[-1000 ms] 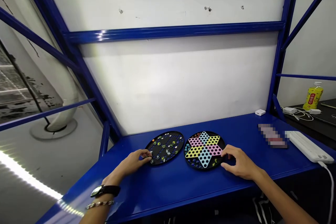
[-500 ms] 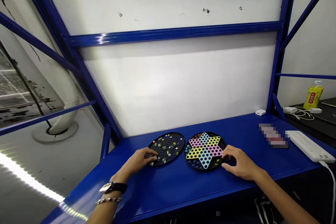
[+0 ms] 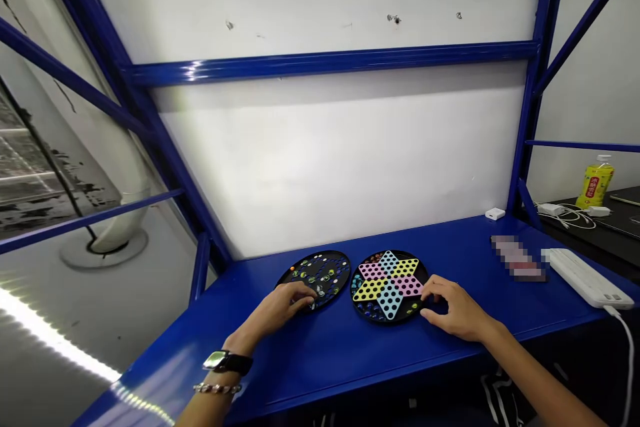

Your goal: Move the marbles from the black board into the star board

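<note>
My left hand reaches over the near side of a round black tray holding scattered marbles, many of them green and clear. Its thumb and fingertips come together low over the marbles; whatever they pinch, if anything, is hidden. To the right lies a Chinese checkers board, a six-pointed star in pink, yellow and light blue with black holes. Around the star, red, light-blue, dark-blue and green marbles rest in the black rim sections. At the board's right edge is my right hand, fingers curved and thumb apart, with nothing visible between them.
Both round pieces lie on a blue tabletop against a white wall. Farther right are a blurred-out phone-like item, a white power bank with a cable, and a small white case. Blue frame posts flank the table.
My left hand has shifted slightly right and its fingers have drawn together over the marble tray. My right hand stays by the board's edge.
</note>
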A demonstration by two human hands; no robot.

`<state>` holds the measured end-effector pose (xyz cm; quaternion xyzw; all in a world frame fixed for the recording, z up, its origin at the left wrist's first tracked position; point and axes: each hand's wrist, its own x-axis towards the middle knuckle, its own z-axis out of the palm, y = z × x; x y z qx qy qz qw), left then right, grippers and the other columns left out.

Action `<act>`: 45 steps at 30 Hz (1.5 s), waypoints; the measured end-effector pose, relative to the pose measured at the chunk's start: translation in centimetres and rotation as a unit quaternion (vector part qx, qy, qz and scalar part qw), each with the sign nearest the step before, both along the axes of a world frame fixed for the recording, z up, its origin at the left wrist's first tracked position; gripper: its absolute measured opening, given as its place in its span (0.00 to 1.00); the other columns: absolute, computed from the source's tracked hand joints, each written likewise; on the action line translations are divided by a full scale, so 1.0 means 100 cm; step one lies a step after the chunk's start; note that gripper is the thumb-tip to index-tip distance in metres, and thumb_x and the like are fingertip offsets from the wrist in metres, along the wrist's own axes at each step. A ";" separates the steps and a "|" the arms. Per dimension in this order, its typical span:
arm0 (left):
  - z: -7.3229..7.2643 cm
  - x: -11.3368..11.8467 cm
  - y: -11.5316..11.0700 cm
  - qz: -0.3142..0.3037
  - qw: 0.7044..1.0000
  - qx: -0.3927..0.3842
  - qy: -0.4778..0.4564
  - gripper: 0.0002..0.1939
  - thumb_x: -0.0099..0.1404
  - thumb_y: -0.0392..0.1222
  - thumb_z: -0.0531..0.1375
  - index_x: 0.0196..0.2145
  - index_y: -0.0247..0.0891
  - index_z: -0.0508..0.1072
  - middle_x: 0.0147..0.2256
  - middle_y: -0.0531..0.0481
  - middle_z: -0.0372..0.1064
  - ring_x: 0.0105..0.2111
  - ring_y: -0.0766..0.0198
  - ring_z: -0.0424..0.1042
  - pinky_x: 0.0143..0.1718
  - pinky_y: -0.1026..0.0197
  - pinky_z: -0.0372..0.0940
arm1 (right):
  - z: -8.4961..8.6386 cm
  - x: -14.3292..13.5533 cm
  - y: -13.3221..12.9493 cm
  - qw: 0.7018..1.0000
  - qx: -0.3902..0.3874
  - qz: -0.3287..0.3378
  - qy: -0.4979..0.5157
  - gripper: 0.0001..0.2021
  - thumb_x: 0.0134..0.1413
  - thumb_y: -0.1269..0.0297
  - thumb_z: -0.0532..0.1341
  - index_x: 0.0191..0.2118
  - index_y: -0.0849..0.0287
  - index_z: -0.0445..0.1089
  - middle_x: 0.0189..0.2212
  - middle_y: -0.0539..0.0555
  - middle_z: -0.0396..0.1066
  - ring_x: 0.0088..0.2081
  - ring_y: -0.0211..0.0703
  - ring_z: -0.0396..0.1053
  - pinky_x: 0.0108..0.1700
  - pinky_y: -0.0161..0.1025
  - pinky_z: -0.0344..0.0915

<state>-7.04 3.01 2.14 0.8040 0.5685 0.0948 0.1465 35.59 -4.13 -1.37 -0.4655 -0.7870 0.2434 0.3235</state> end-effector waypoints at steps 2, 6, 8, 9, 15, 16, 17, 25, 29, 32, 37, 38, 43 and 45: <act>0.001 0.000 -0.001 -0.003 1.000 -0.004 0.009 0.20 0.67 0.57 0.54 0.42 0.47 0.81 0.44 0.51 0.79 0.42 0.55 0.75 0.46 0.58 0.66 | 0.000 0.000 0.000 1.000 0.000 0.000 0.001 0.07 0.58 0.58 0.63 0.40 0.52 0.73 0.44 0.52 0.72 0.40 0.45 0.71 0.44 0.43 0.71; 0.005 0.006 -0.001 0.018 0.999 0.019 0.042 0.19 0.67 0.56 0.52 0.39 0.46 0.79 0.41 0.50 0.79 0.42 0.54 0.75 0.43 0.58 0.65 | 0.000 0.000 0.000 1.000 0.001 -0.001 -0.003 0.07 0.58 0.58 0.64 0.40 0.53 0.73 0.44 0.53 0.73 0.40 0.45 0.71 0.44 0.43 0.71; 0.007 0.011 -0.002 0.027 0.998 0.028 0.059 0.18 0.67 0.54 0.51 0.38 0.46 0.79 0.41 0.49 0.79 0.42 0.54 0.75 0.43 0.58 0.65 | 0.000 0.000 0.000 1.000 -0.001 -0.001 -0.003 0.07 0.58 0.58 0.63 0.40 0.53 0.73 0.44 0.53 0.73 0.40 0.44 0.71 0.45 0.43 0.71; 0.008 0.013 -0.002 0.028 0.997 0.028 0.064 0.18 0.67 0.54 0.51 0.38 0.46 0.79 0.41 0.49 0.79 0.42 0.54 0.75 0.43 0.58 0.65 | 0.001 0.000 0.000 1.000 -0.002 0.000 -0.002 0.07 0.58 0.58 0.63 0.40 0.53 0.73 0.44 0.52 0.73 0.40 0.44 0.71 0.45 0.43 0.71; 0.006 0.009 -0.002 0.009 0.999 0.005 0.051 0.19 0.67 0.55 0.52 0.41 0.47 0.80 0.43 0.48 0.79 0.44 0.53 0.76 0.43 0.57 0.66 | 0.000 0.001 -0.001 1.000 -0.002 0.000 -0.001 0.07 0.58 0.58 0.64 0.40 0.53 0.73 0.45 0.52 0.72 0.40 0.44 0.71 0.45 0.44 0.70; 0.004 0.007 -0.002 0.008 0.999 -0.004 0.046 0.19 0.67 0.55 0.52 0.42 0.47 0.80 0.44 0.49 0.79 0.44 0.53 0.76 0.43 0.58 0.67 | 0.000 0.001 -0.001 1.000 -0.002 0.000 -0.002 0.07 0.58 0.58 0.63 0.41 0.52 0.73 0.44 0.52 0.72 0.40 0.44 0.71 0.44 0.44 0.70; 0.003 0.004 -0.002 0.008 0.999 -0.013 0.041 0.19 0.67 0.54 0.53 0.42 0.47 0.80 0.44 0.49 0.80 0.43 0.54 0.76 0.43 0.58 0.67 | 0.000 0.001 0.000 1.000 -0.001 -0.001 -0.002 0.07 0.58 0.58 0.63 0.41 0.52 0.73 0.44 0.52 0.72 0.40 0.44 0.71 0.44 0.43 0.71; 0.012 0.009 -0.002 0.045 0.999 0.023 0.017 0.17 0.64 0.53 0.55 0.39 0.45 0.80 0.42 0.48 0.80 0.43 0.51 0.76 0.43 0.57 0.68 | -0.001 0.000 0.000 1.000 0.003 -0.001 0.000 0.07 0.58 0.59 0.64 0.40 0.52 0.73 0.44 0.52 0.72 0.40 0.44 0.71 0.44 0.42 0.71; 0.025 0.061 -0.015 0.025 0.991 0.100 -0.081 0.21 0.68 0.56 0.53 0.43 0.42 0.78 0.43 0.47 0.80 0.40 0.54 0.75 0.44 0.57 0.68 | 0.000 0.000 0.000 1.000 -0.001 0.002 -0.004 0.07 0.58 0.58 0.63 0.40 0.52 0.73 0.44 0.52 0.72 0.40 0.44 0.71 0.44 0.43 0.71; 0.023 0.123 -0.033 -0.073 0.985 0.101 -0.117 0.16 0.70 0.54 0.55 0.43 0.43 0.79 0.43 0.48 0.79 0.42 0.57 0.75 0.45 0.58 0.68 | 0.000 0.000 0.000 1.000 0.003 0.001 -0.004 0.07 0.58 0.58 0.63 0.41 0.52 0.73 0.44 0.52 0.72 0.40 0.44 0.71 0.44 0.43 0.70; 0.003 0.195 -0.048 -0.184 0.976 0.105 -0.058 0.09 0.71 0.45 0.59 0.43 0.45 0.78 0.42 0.49 0.78 0.43 0.59 0.75 0.49 0.58 0.66 | 0.001 0.000 0.001 1.000 0.015 0.009 0.001 0.06 0.58 0.61 0.63 0.41 0.53 0.73 0.43 0.52 0.72 0.39 0.44 0.71 0.44 0.42 0.70; 0.000 0.200 -0.048 -0.191 0.975 0.109 -0.043 0.08 0.71 0.45 0.59 0.43 0.45 0.79 0.42 0.48 0.78 0.43 0.58 0.74 0.49 0.57 0.66 | 0.001 0.000 0.001 1.000 0.016 0.011 0.002 0.06 0.58 0.61 0.63 0.41 0.53 0.73 0.43 0.52 0.73 0.39 0.44 0.71 0.44 0.42 0.70; -0.005 0.198 -0.046 -0.219 0.968 0.115 -0.042 0.10 0.70 0.47 0.61 0.46 0.45 0.78 0.45 0.50 0.77 0.46 0.58 0.74 0.51 0.56 0.67 | -0.001 0.000 0.002 1.000 0.016 0.009 0.001 0.07 0.58 0.61 0.63 0.42 0.53 0.73 0.43 0.52 0.72 0.39 0.43 0.71 0.44 0.41 0.69; -0.001 0.183 -0.042 -0.199 0.969 0.134 -0.055 0.13 0.70 0.48 0.60 0.49 0.46 0.77 0.49 0.49 0.75 0.49 0.57 0.73 0.53 0.56 0.66 | -0.002 0.000 0.002 1.000 0.013 0.005 0.003 0.07 0.58 0.61 0.63 0.42 0.52 0.73 0.43 0.51 0.72 0.40 0.43 0.70 0.44 0.41 0.69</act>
